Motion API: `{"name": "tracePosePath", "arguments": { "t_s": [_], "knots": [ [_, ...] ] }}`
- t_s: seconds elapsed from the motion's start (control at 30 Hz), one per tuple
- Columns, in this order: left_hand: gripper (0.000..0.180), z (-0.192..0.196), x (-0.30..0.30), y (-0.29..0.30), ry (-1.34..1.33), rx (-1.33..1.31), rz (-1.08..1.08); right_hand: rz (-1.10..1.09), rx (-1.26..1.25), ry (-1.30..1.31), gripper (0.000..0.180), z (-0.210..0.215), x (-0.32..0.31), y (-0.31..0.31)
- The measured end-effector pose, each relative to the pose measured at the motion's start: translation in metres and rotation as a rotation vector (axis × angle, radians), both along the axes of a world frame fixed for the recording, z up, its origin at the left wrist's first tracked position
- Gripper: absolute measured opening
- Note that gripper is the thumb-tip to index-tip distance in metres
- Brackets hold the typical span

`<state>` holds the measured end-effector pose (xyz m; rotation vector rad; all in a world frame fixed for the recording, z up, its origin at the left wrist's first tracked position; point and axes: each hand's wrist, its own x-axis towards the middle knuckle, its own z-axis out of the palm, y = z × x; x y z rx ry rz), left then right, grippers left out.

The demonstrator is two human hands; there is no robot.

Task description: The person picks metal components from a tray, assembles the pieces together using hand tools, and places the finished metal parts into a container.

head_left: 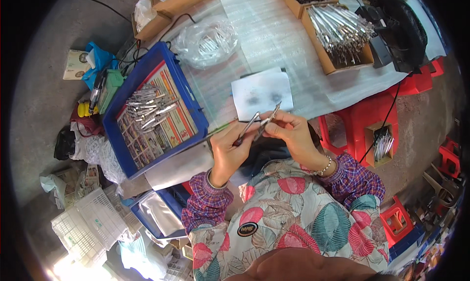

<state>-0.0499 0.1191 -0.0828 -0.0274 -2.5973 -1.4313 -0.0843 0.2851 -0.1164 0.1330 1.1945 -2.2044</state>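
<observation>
Plastic-covered table [313, 87], and it's two-handed work at the near edge!
Left hand [229, 149] pinches a slim metal tool [250, 124], right hand [297, 136] clamps a pointed metal piece [275, 109], both by the white paper [259, 89]; blue tray [186, 87] sits left.

– How's the light?
– Bright and pale across the worktop [267, 41], with glints on the clear plastic bag [188, 42]; a patch at the lower left burns out white.
– Anything darker?
– The grey floor [44, 97] on the left lies dimmer.
– And sharpness?
– The fingers [290, 118] read fairly clearly; straight edges bend toward the black, rounded rim.
</observation>
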Motion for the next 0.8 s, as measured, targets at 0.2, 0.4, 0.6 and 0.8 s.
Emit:
{"name": "tracePosePath", "arguments": {
  "t_s": [0.2,0.4,0.6,0.8],
  "knots": [
    [0.028,0.001,0.001,0.011,0.008,-0.058,-0.050,-0.080,0.029,-0.048,0.020,0.001,-0.005,-0.001],
    [0.026,-0.006,0.004,0.016,-0.063,-0.023,-0.018,-0.061,0.009,-0.064,0.019,0.000,-0.010,0.003],
    [0.018,-0.011,0.003,0.005,-0.104,0.007,0.100,0.023,0.036,-0.024,0.020,0.001,-0.011,0.002],
    [0.016,-0.005,-0.006,-0.004,-0.020,-0.033,0.104,0.266,0.488,0.844,0.019,0.007,-0.004,0.024]
  ]
}}
